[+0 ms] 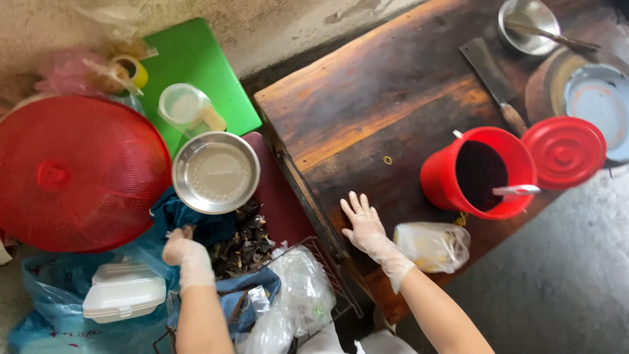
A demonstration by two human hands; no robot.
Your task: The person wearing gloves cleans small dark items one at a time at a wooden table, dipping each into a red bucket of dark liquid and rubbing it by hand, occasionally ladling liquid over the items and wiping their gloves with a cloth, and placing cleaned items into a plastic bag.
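My right hand, in a thin clear glove, rests flat with fingers spread on the dark wooden table, just left of a small clear plastic bag. My left hand, also gloved, is closed and reaches down into a blue plastic bag holding a heap of dark wrapped bundles. What its fingers grip is hidden. A round steel plate sits just above that bag.
A red bucket with a spoon stands beside its red lid. Farther back lie a cleaver, a steel bowl and a blue plate. At left are a red mesh cover, a green board and a white foam box.
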